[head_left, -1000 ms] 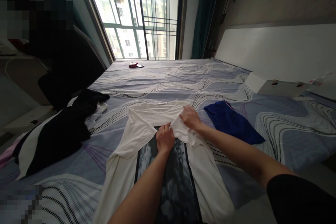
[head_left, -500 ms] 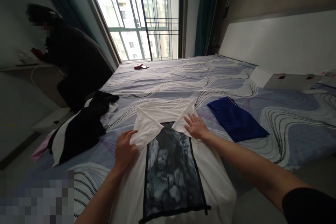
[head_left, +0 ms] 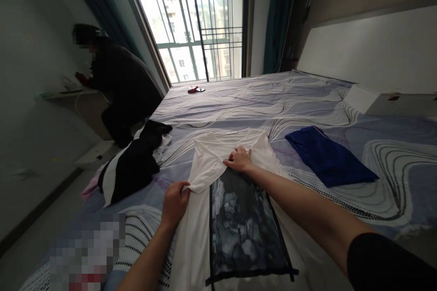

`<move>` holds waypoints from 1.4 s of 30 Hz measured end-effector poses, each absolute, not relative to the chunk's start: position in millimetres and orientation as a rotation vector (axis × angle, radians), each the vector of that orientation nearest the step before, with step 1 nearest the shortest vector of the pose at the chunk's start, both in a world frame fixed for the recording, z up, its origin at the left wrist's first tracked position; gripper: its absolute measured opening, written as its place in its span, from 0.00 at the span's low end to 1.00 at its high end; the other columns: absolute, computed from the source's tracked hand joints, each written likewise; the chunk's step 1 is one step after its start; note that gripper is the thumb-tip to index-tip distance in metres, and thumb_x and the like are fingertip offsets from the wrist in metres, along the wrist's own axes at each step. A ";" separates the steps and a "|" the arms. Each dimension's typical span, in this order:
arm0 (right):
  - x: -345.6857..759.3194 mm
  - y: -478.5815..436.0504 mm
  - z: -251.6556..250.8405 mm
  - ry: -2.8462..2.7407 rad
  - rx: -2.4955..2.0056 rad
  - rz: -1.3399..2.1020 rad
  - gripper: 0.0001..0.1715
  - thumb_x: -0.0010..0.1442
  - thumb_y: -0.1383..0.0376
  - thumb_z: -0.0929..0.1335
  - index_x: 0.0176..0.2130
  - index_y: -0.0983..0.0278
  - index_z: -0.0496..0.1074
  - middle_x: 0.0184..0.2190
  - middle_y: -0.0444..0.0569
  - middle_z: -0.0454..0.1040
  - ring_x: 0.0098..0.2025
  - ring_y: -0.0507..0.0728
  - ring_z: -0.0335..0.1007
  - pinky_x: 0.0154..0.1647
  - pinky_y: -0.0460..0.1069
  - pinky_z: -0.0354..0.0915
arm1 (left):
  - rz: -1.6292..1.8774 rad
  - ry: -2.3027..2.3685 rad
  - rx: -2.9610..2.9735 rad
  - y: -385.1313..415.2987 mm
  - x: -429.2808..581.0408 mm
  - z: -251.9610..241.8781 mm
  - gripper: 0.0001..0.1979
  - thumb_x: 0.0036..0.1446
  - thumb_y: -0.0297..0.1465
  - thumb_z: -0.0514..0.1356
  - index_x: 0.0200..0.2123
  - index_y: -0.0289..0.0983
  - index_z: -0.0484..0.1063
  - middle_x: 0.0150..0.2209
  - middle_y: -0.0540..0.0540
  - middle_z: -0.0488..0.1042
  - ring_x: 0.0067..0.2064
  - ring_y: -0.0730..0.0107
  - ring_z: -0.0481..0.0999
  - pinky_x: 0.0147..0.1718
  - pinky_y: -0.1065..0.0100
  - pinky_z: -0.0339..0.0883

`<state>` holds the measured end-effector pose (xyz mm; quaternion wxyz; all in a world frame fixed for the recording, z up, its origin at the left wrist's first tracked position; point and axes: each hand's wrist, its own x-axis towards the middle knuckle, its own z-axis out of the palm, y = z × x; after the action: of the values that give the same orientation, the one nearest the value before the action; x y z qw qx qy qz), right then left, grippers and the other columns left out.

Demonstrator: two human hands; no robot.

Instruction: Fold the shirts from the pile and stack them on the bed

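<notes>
A white T-shirt (head_left: 200, 218) lies on the bed, with a dark marbled picture panel (head_left: 246, 227) edged in black on its front. Both sleeves are folded inward across the chest. My left hand (head_left: 175, 202) pinches the outer corner of the sleeve on the left side, thumb and fingertips together. Near the top of the panel, my right hand (head_left: 239, 160) is closed with curled fingers on the sleeve's inner end, its forearm crossing over the shirt's right side. The fingertips of the right hand partly hide the cloth they grip.
A folded blue garment (head_left: 327, 157) lies to the right, a black and white clothing pile (head_left: 131, 173) to the left. Small red and dark items (head_left: 195, 89) sit near the window. A white box (head_left: 363, 97) stands at right. Another person (head_left: 119, 77) bends over a ledge at left.
My right hand has moved left from the right sleeve to the other sleeve's inner end, its spread fingers closing. My left hand now pinches the outer sleeve corner. The view has shifted left.
</notes>
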<state>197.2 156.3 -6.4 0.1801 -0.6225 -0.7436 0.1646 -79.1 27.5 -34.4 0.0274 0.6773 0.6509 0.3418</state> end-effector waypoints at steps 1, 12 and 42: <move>193.5 158.2 -10.1 -2.084 -1.776 0.500 0.16 0.58 0.52 0.71 0.38 0.60 0.79 0.63 0.57 0.63 0.69 0.67 0.48 0.67 0.74 0.34 | 1.082 2.025 2.055 26.6 -79.9 -35.3 0.09 0.58 0.36 0.54 0.38 0.41 0.73 0.38 0.44 0.78 0.43 0.56 0.76 0.47 0.56 0.68; 194.8 158.8 -18.6 -2.053 -1.681 0.641 0.16 0.57 0.50 0.71 0.35 0.58 0.81 0.69 0.51 0.57 0.72 0.69 0.39 0.65 0.75 0.20 | 1.254 2.004 1.917 25.3 -80.2 -37.3 0.12 0.56 0.33 0.56 0.43 0.39 0.74 0.39 0.44 0.78 0.41 0.61 0.77 0.45 0.61 0.70; 280.4 179.7 -3.5 -2.449 -1.592 0.539 0.12 0.57 0.60 0.73 0.42 0.58 0.81 0.70 0.56 0.54 0.74 0.76 0.29 0.63 0.82 0.30 | 1.251 1.949 2.176 27.5 -84.9 -46.1 0.10 0.58 0.35 0.59 0.38 0.45 0.82 0.42 0.46 0.65 0.39 0.66 0.70 0.44 0.61 0.70</move>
<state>280.4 179.7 -3.5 0.0853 -0.5340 -0.8215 0.1808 -84.9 27.5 -46.1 -0.0182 0.6846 0.6132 0.3937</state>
